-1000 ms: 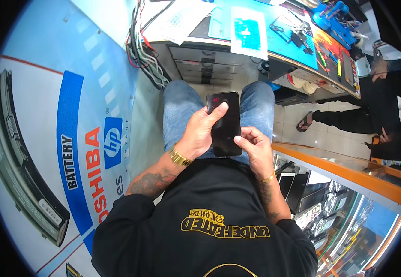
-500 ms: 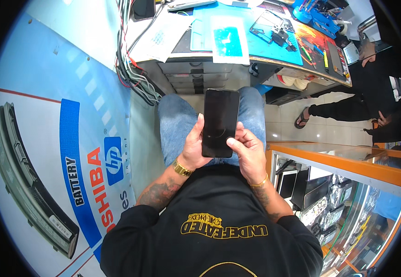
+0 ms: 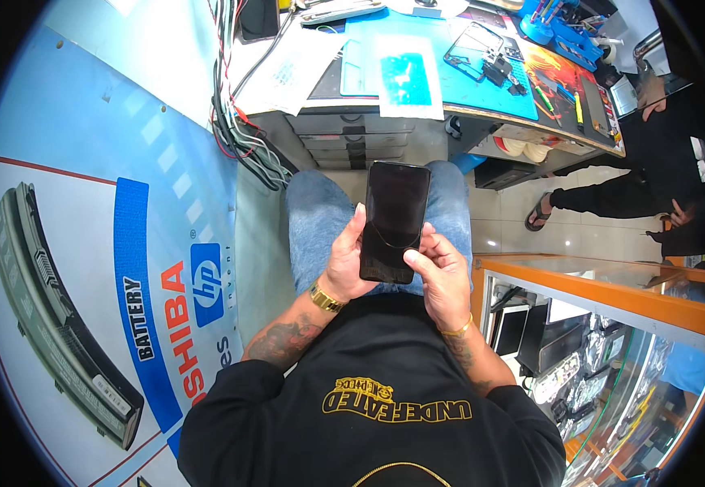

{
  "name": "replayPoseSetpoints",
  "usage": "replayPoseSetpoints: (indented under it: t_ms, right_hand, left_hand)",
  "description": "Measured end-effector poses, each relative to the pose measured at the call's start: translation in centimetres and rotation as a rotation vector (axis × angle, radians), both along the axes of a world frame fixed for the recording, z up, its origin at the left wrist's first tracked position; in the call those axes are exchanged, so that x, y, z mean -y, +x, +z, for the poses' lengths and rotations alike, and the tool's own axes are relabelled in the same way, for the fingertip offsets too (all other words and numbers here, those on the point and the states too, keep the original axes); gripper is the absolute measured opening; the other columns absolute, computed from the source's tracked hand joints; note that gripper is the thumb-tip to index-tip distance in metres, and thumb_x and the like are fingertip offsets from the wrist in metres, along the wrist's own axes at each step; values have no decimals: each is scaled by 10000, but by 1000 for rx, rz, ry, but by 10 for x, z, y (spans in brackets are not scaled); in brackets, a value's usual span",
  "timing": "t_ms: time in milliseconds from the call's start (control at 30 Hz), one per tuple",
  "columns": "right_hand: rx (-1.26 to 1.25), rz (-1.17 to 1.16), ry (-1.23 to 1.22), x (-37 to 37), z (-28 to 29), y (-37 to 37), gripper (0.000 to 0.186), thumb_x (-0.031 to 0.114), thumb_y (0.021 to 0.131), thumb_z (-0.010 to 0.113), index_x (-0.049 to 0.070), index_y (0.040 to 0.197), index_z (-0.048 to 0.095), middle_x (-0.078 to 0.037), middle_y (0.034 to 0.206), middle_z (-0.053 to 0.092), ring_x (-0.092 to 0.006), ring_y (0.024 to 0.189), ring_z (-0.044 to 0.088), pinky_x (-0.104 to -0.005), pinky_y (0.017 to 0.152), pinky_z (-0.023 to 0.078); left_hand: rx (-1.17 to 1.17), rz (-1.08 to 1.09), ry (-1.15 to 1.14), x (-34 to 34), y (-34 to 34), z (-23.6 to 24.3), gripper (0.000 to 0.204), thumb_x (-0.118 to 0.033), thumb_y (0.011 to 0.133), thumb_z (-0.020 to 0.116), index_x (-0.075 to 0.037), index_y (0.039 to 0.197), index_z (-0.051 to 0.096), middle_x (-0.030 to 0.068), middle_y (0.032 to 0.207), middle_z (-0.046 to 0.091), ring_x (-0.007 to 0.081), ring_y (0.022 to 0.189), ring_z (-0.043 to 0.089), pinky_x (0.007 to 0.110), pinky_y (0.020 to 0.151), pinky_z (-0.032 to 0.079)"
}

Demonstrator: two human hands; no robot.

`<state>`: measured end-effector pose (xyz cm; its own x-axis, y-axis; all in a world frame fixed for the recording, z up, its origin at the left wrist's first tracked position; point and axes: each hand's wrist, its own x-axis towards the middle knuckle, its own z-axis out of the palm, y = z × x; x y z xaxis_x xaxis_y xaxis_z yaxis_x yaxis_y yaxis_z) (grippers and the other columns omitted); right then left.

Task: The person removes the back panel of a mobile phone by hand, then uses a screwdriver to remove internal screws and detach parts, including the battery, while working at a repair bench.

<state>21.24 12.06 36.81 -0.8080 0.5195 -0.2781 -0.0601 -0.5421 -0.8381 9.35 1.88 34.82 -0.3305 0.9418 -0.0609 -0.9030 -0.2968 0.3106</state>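
A black smartphone with a dark screen is held upright in the picture over my jeans-covered lap. My left hand cradles its lower left side, fingers underneath and hidden, with the thumb raised along the left edge. My right hand grips the lower right, its thumb on the front near the edge and fingers curled behind and beside the case. A gold watch sits on my left wrist and a thin bracelet on my right.
Ahead stands a workbench with a blue mat, papers, tools and phone parts. Cables hang beside it. A printed panel runs along my left. A glass display case is at my right, with another person in black beyond it.
My left thumb has moved off the screen to the phone's left edge since a second ago, and the red glow on the screen has gone dark. The view has shifted slightly.
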Motion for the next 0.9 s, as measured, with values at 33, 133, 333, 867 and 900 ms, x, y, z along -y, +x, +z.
replayPoseSetpoints:
  t_ms: [33,133,333,867,900]
  right_hand:
    - [-3,-5,0,0,0,0,149,-36,859,691,24,988,646,42,991,611,-25,902,560,-202,850,464]
    - [2,0,-2,0,-1,0,149,-37,859,690,25,988,648,44,982,608,-23,894,555,-200,844,460]
    - [25,12,-9,-1,-1,-1,159,-41,856,691,25,995,649,43,972,612,-21,875,551,-196,829,461]
    - [-8,27,-14,-3,-3,-1,205,-43,867,672,11,1065,657,10,1035,649,-56,946,594,-224,875,483]
    - [-9,28,-14,-3,-2,-2,205,-43,867,672,11,1065,657,10,1035,649,-56,946,594,-224,875,483]
  left_hand:
    - [10,-2,5,0,0,0,713,-572,1013,269,-4,1419,411,209,1371,523,319,1246,542,460,1081,407]
    - [0,10,1,1,2,1,711,-573,1012,274,-5,1415,417,206,1366,529,318,1240,547,459,1078,411]
    - [-8,20,1,1,2,-3,720,-579,1010,270,1,1405,430,210,1352,541,321,1234,552,461,1074,417]
    - [-21,28,1,0,1,3,716,-574,1010,277,6,1399,437,214,1352,538,324,1231,555,458,1072,419]
    - [-19,28,1,0,0,3,715,-574,1010,277,4,1399,437,214,1352,539,323,1230,556,457,1072,419]
